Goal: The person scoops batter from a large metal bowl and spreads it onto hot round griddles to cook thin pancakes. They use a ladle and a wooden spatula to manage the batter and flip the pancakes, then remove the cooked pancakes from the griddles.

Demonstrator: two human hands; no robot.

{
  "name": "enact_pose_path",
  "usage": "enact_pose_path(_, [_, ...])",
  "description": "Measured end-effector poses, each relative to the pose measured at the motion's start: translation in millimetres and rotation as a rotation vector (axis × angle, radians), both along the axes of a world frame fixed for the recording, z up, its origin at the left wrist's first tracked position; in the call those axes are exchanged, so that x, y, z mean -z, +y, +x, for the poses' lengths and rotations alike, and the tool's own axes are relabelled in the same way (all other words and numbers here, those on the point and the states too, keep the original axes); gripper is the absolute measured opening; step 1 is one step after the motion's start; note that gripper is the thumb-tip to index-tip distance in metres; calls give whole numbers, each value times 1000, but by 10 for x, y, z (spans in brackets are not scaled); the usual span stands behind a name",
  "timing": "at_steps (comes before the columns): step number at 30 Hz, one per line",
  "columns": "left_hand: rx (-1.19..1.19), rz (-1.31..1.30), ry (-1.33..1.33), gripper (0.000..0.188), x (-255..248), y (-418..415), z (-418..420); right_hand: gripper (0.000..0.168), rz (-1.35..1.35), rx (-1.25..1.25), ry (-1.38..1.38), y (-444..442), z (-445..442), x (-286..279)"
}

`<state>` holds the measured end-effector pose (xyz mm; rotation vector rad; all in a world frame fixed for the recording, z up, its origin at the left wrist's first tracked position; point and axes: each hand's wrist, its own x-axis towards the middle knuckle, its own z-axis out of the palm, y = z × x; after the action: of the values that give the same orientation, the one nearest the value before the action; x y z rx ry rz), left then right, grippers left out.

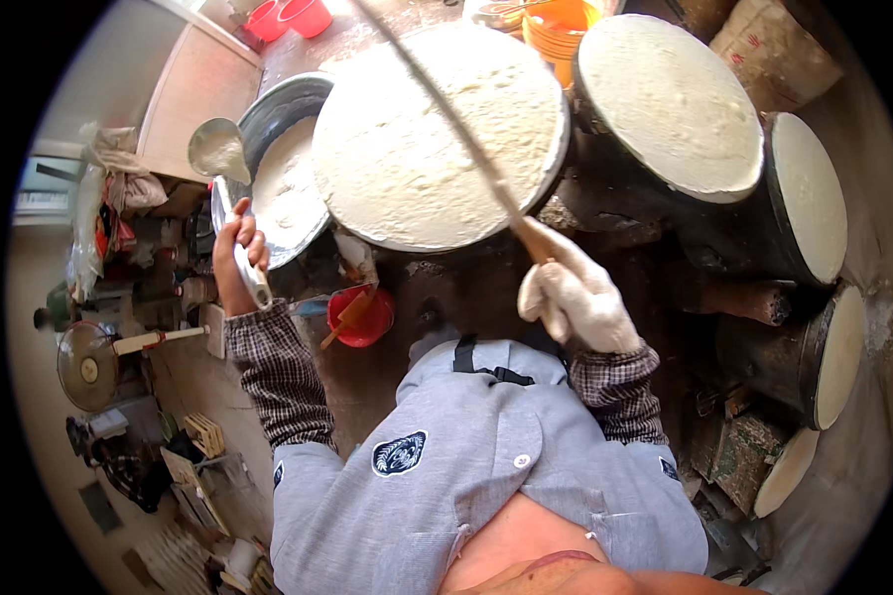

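My bare left hand (239, 256) grips the handle of a metal ladle (219, 149), whose bowl holds pale batter and is tilted, with some batter at its lip. Below and beside the ladle is a large metal basin (286, 97) with off-white batter (286, 175) inside. In a white glove, my right hand (580, 297) holds a long wooden stick (461, 130) that slants up across a big round griddle and leaves the top of the view. A pale, bumpy layer of batter (431, 171) covers this griddle. The stick's far end is out of view.
Several more round griddles curve along the right, including one with a pale layer (670, 104). A red bowl (376, 320) with a wooden scraper (353, 311) sits low between my arms. Orange buckets (554, 41) stand behind, and an electric fan (89, 366) at left.
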<state>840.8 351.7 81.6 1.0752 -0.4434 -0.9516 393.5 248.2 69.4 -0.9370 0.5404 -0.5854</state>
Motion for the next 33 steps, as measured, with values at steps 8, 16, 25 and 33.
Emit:
enact_pose_path(8, [-52, 615, -286, 39, 2000, 308, 1659, 64, 79, -365, 325, 642, 3318, 1186])
enact_pose_path(16, [38, 985, -287, 57, 2735, 455, 2160, 57, 240, -152, 525, 334, 4180, 2408])
enact_pose_path(25, [215, 914, -234, 58, 2688, 508, 2323, 58, -828, -520, 1292, 798, 4733, 3811])
enact_pose_path(33, [-151, 927, -361, 57, 2577, 1140, 2061, 50, -515, -303, 949, 827, 3457, 3502])
